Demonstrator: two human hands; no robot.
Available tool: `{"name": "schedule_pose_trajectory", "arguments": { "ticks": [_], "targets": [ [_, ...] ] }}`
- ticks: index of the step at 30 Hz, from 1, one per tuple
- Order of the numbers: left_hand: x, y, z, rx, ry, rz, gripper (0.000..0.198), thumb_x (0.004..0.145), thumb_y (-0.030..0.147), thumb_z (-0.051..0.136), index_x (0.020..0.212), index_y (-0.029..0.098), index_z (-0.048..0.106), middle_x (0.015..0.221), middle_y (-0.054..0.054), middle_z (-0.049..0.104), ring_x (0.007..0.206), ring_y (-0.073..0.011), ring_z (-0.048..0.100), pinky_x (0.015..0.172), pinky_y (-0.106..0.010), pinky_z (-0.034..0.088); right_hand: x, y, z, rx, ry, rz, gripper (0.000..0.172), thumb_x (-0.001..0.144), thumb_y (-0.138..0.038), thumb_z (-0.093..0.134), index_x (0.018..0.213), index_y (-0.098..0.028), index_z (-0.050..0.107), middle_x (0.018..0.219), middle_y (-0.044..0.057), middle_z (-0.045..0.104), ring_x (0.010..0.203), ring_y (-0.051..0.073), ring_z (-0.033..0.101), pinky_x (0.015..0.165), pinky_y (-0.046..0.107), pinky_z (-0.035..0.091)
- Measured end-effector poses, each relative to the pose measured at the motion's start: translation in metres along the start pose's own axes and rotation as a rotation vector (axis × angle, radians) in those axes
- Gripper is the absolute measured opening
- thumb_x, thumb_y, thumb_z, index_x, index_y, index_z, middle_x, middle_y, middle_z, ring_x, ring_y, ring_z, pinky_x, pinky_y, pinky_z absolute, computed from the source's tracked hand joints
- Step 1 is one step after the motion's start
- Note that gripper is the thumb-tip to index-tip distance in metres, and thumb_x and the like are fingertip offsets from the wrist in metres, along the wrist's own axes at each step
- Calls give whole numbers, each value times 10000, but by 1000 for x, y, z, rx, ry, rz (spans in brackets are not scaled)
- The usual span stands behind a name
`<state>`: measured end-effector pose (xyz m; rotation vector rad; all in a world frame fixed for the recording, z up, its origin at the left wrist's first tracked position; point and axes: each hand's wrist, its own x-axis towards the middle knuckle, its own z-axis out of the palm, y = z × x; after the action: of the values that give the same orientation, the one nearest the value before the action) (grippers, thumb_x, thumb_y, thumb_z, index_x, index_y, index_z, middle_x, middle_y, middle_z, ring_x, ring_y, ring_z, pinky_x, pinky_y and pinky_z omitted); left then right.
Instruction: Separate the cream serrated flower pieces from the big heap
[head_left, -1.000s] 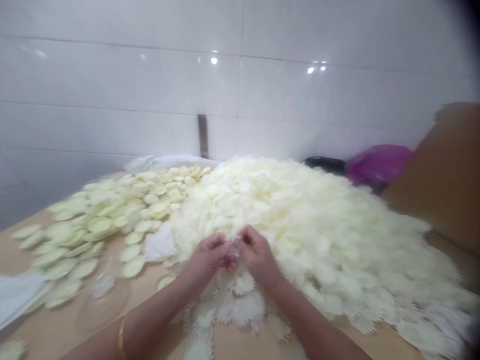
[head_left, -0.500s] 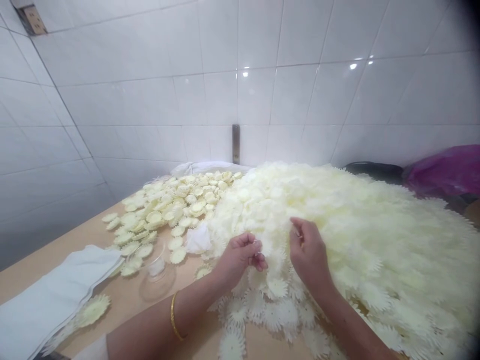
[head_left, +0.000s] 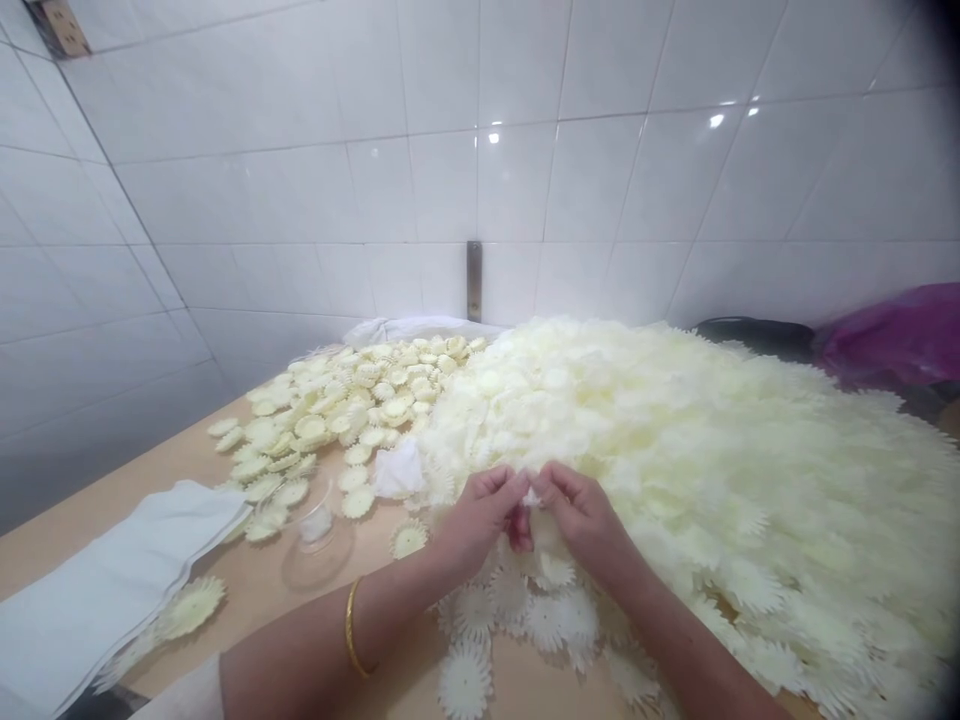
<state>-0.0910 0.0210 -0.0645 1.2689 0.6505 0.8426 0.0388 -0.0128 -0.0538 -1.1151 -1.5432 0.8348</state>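
Note:
My left hand (head_left: 487, 508) and my right hand (head_left: 583, 508) meet fingertip to fingertip, both closed in a pinch. Between them shows a small white piece (head_left: 532, 497), too small to make out its kind. Under and behind the hands spreads a big heap of thin, pale yellow fabric petal discs (head_left: 712, 450) with fringed edges. Some flat fringed discs (head_left: 465, 680) lie on the table just below my wrists. To the left is a pile of thicker, cupped pale yellow discs (head_left: 311, 428).
A folded white cloth (head_left: 112, 580) lies at the left on the tan table (head_left: 300, 650). Near it stand a clear round dish (head_left: 319, 560) and a small white cloth piece (head_left: 399, 468). A purple bag (head_left: 900, 330) and a dark item (head_left: 754, 335) sit behind the heap, before the tiled wall (head_left: 420, 190).
My right hand has moved left and slightly down from the heap to meet my left hand. The left hand has stayed nearly in place. The view has shifted slightly.

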Motion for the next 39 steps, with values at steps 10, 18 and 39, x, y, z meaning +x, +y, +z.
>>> {"name": "schedule_pose_trajectory", "arguments": {
  "ticks": [10, 18, 39],
  "targets": [
    [-5, 1, 4, 444, 108, 138, 455, 829, 478, 346, 524, 155, 446, 440, 15, 465, 407, -75, 411, 454, -210, 339, 4, 8, 3, -220, 197, 47, 459, 810, -503, 383, 491, -181, 315, 474, -42, 270, 462, 82, 300, 450, 220, 264],
    [-6, 4, 7, 606, 235, 211, 438, 831, 445, 366, 487, 176, 329, 394, 51, 318, 418, -75, 316, 451, -217, 255, 4, 4, 2, -50, 156, 70, 463, 768, -516, 460, 480, -174, 341, 476, -45, 290, 474, 78, 307, 457, 215, 283],
    [-38, -3, -22, 1440, 229, 792, 711, 669, 559, 540, 1309, 323, 341, 1295, -72, 448, 1167, -302, 401, 913, -408, 375, 4, 5, -39, -1062, 722, -359, 279, 865, -289, 392, 1022, -160, 584, 1039, 122, 571, 1026, 252, 447, 872, 424, 295]
  ]
}}
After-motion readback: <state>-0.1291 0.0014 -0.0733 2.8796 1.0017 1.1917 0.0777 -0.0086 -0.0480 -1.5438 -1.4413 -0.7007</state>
